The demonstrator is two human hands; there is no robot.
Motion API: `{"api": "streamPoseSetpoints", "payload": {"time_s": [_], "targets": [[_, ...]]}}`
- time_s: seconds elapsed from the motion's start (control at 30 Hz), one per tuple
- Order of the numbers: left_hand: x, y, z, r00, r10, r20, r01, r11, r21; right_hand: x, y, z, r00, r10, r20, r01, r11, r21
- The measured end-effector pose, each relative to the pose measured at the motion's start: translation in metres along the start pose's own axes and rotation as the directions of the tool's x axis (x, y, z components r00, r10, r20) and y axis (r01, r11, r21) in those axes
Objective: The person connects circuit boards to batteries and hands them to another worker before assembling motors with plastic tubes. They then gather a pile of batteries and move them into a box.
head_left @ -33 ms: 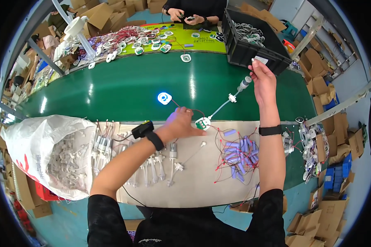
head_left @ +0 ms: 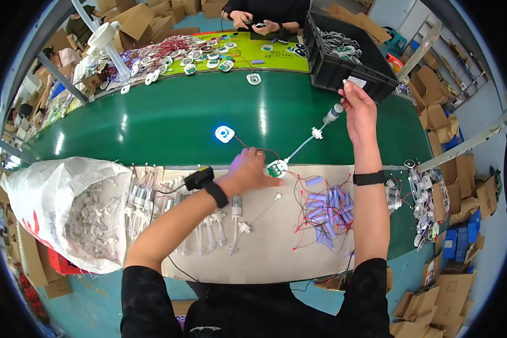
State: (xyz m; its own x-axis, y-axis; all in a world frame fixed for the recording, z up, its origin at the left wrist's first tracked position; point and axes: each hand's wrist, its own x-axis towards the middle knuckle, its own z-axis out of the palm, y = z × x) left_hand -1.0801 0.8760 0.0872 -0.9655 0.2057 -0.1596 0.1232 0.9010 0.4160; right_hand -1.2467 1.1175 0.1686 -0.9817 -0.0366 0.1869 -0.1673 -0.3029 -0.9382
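right fingers: while the forearm reaches up over the table, the thumb and forefinger of the right hand (head_left: 359,110) are pinched together on a small pale piece (head_left: 345,82), too small to make out.
left fingers: the left hand (head_left: 247,170) is palm down at the beige sheet's far edge, thumb spread from the other fingers; their undersides are hidden, so whether they grip anything cannot be told.
circuit piece: a white-rimmed green circuit board (head_left: 276,169) lies just beside the left thumb.
tube line: a thin pale tube (head_left: 301,147) slants from the board to a white plastic fitting (head_left: 317,133), beyond which a grey-and-clear cylinder (head_left: 333,114) sits just beside the right hand.
glowing disc: a white rounded disc with a blue light (head_left: 225,134) lies beyond the left hand, a red wire running from it.
sheet: on the flat beige sheet (head_left: 270,253), purple cylindrical cells with red-tipped wires (head_left: 332,211) are heaped between the forearms.
bag: an open white plastic bag (head_left: 48,191) of clear parts lies at left.
far side: across the glossy green tabletop (head_left: 180,112), a black plastic crate (head_left: 332,76) stands near a co-worker's hands (head_left: 241,20).
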Motion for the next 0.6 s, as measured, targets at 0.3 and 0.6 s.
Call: {"api": "streamPoseSetpoints", "payload": {"time_s": [0.3, 0.6], "targets": [[0.008, -0.009, 0.012, 0.971, 0.090, -0.220, -0.093, 0.996, -0.006, 0.000, 0.001, 0.005, 0.999, 0.026, 0.036, -0.028, 0.999, 0.034], [0.065, -0.023, -0.110, 0.903, 0.183, -0.389, -0.302, 0.915, -0.270, 0.028, -0.017, -0.008, 0.998, -0.056, 0.003, 0.054, 0.969, 0.242]]}}
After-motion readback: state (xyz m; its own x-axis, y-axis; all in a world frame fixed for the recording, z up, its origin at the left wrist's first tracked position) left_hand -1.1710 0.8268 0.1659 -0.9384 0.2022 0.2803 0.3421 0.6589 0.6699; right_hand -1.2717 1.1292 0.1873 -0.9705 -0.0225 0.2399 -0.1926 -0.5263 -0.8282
